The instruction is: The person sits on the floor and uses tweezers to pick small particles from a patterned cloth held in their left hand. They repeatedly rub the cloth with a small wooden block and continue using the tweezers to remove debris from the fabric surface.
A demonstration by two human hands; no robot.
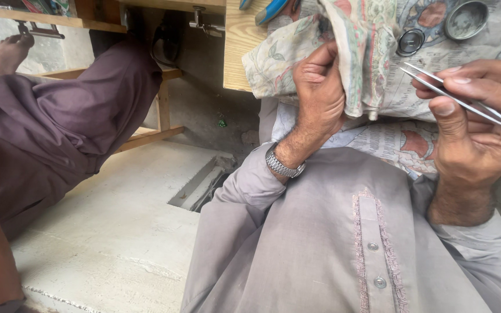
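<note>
My left hand (319, 87) bunches the limp patterned cloth (297, 52); at three o'clock, my right hand (471, 122) fingers pinch thin, stiff, slippery steel tweezers (465, 104) mid-shaft.

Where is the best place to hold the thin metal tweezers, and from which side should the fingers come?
Grip the tweezers around the middle of the two blades, as the right hand does, thumb on one flat side and fingers on the other. The fine tips point left toward the patterned cloth held by the left hand, so coming from the right probably leaves them free.
</note>
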